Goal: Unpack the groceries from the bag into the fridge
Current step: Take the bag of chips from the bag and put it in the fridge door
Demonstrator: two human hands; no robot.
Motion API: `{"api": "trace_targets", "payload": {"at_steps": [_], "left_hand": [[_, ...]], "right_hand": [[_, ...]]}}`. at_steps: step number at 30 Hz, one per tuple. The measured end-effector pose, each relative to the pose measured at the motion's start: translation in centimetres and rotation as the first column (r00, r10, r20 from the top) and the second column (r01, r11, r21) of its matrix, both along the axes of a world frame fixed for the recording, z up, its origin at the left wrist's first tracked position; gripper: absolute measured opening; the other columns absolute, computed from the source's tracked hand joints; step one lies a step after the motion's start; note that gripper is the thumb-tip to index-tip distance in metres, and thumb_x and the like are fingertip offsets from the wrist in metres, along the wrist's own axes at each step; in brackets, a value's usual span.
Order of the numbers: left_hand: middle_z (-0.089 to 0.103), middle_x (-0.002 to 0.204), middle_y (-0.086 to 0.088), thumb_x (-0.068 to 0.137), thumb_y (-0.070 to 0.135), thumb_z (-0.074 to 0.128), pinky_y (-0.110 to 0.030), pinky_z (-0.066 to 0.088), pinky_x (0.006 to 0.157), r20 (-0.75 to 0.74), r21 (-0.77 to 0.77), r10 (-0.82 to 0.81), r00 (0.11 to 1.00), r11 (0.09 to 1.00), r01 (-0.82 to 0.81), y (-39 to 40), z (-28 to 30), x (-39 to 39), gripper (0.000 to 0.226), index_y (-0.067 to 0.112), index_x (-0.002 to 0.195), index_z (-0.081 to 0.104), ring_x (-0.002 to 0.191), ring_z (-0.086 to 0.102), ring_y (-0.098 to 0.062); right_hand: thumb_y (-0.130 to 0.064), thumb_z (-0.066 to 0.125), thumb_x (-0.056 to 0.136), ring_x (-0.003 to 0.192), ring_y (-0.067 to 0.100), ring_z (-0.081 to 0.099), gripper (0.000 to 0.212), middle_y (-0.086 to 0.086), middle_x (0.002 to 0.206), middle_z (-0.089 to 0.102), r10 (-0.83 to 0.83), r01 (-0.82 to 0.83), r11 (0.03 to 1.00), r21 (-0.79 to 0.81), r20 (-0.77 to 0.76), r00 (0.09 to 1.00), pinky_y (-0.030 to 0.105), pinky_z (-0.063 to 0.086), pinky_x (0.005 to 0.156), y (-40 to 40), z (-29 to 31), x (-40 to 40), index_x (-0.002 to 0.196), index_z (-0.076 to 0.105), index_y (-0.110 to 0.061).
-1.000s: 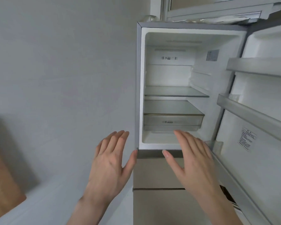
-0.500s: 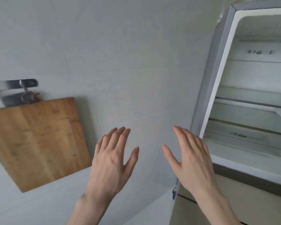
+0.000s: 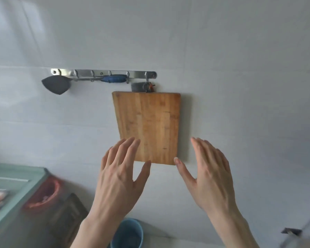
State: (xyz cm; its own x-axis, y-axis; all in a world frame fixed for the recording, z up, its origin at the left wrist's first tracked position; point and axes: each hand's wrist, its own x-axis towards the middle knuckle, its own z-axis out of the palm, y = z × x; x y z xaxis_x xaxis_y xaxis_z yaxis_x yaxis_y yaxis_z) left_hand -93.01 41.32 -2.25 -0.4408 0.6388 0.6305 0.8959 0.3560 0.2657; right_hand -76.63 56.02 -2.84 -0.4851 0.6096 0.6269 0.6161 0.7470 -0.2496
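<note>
Bare hands raised before a grey wall (image 3: 240,68), no groceries, bag or fridge in view.
A wooden cutting board (image 3: 149,126) hangs below a hook rail (image 3: 104,73); left hand (image 3: 118,178) and right hand (image 3: 209,176) each show a released grip, fingers spread, grasping nothing.

Wooden cutting board (image 3: 148,126) hangs from hook rail (image 3: 104,73) — blue cup (image 3: 127,233) below
</note>
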Motion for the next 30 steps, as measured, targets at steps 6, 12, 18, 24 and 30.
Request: {"api": "trace_targets", "payload": {"at_steps": [6,12,18,24,30], "left_hand": [[0.05,0.153,0.006,0.099,0.054,0.046,-0.041,0.034,0.119,0.031,-0.045,0.345,0.938,0.938,-0.344,-9.3,-0.4,-2.4,0.059,0.024,0.149,0.048,0.148,0.038,-0.016],[0.051,0.151,0.006,0.098,0.054,0.047,-0.045,0.036,0.119,0.055,-0.019,0.568,0.821,0.823,-0.568,-19.9,-0.9,-4.1,0.057,0.025,0.148,0.047,0.147,0.039,-0.018],[0.053,0.15,0.005,0.098,0.052,0.049,-0.042,0.035,0.119,0.057,0.018,0.722,0.689,0.69,-0.724,-32.2,-1.1,-5.7,0.056,0.023,0.146,0.05,0.144,0.044,-0.02],[0.053,0.148,0.009,0.098,0.052,0.047,-0.037,0.033,0.116,0.044,0.02,0.835,0.548,0.547,-0.837,-45.1,-1.6,-6.9,0.053,0.026,0.143,0.051,0.141,0.045,-0.019],[0.051,0.151,0.007,0.099,0.055,0.044,-0.041,0.037,0.116,0.047,-0.005,0.915,0.402,0.402,-0.916,-56.2,-2.6,-7.3,0.056,0.025,0.146,0.05,0.143,0.042,-0.018]], "right_hand": [[-0.068,0.035,0.099,0.143,0.02,0.044,0.075,0.001,0.152,0.051,0.298,-0.297,0.954,-0.047,0.016,0.954,0.045,0.04,0.114,-4.7,-0.4,-7.4,0.152,0.042,-0.015],[-0.072,0.028,0.098,0.145,0.019,0.042,0.079,0.0,0.154,0.048,0.517,-0.516,0.856,-0.039,0.043,0.855,0.043,0.037,0.118,-13.0,0.1,-13.8,0.153,0.041,-0.018],[-0.071,0.035,0.098,0.144,0.018,0.042,0.075,-0.001,0.153,0.049,0.695,-0.694,0.719,-0.036,0.031,0.719,0.039,0.034,0.121,-24.0,0.3,-20.3,0.152,0.042,-0.02],[-0.068,0.037,0.097,0.141,0.019,0.045,0.073,-0.001,0.149,0.053,0.811,-0.81,0.585,-0.034,0.02,0.585,0.04,0.036,0.118,-35.9,-0.3,-25.6,0.149,0.046,-0.018],[-0.069,0.033,0.099,0.138,0.019,0.047,0.073,0.001,0.145,0.055,0.899,-0.899,0.439,-0.012,-0.003,0.439,0.04,0.035,0.118,-47.5,-1.2,-29.2,0.147,0.048,-0.016]]}}
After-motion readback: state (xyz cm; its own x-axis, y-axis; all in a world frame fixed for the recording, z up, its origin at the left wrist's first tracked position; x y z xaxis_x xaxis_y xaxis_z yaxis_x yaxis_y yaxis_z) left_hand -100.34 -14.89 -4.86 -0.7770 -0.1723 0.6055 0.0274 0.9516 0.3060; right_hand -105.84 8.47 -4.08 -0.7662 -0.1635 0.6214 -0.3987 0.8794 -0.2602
